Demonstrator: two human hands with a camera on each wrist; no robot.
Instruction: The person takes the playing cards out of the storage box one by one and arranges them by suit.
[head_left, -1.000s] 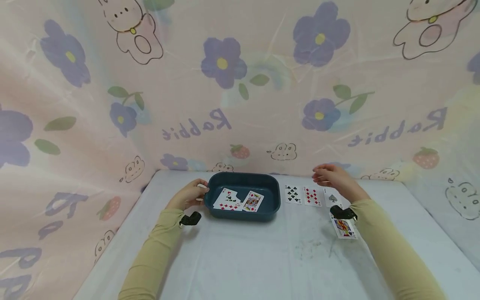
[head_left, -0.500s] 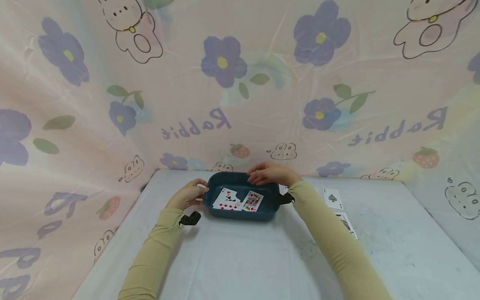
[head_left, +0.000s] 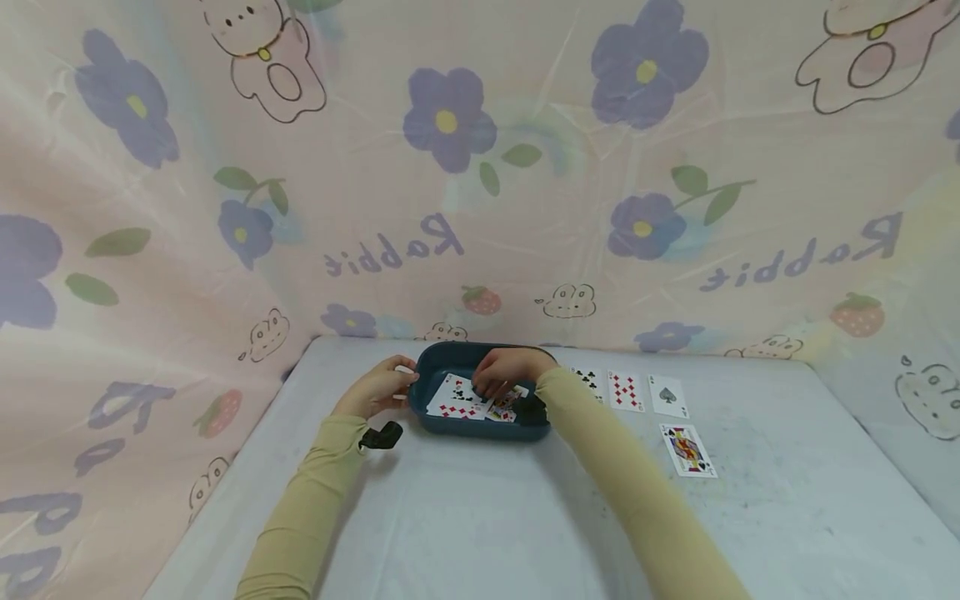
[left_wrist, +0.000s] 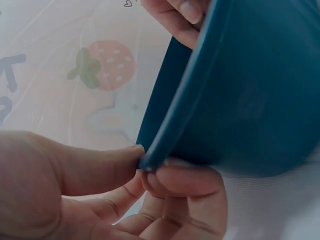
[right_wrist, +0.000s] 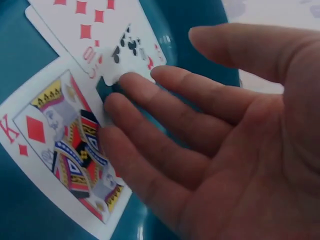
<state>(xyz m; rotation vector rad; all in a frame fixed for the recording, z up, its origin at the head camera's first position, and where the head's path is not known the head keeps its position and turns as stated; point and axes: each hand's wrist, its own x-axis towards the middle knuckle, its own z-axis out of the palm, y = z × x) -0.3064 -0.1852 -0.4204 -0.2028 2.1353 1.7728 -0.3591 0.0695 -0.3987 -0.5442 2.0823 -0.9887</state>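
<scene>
A dark teal basin stands at the back of the table with playing cards inside. My left hand pinches its left rim between thumb and curled fingers, as the left wrist view shows. Over the cards in the basin is my right hand. In the right wrist view its extended fingers touch or nearly touch the edge of a king of diamonds, which bows slightly. The thumb stands apart. Beside the king lie a red diamonds card and a clubs card, partly overlapping.
Right of the basin, a clubs card, a diamonds card and an ace of spades lie in a row. A face card lies nearer. A patterned cloth wall rises behind the table.
My right hand has moved left from above the table cards, over the basin's right side, and down into it among the cards. The left hand keeps its place on the rim.
</scene>
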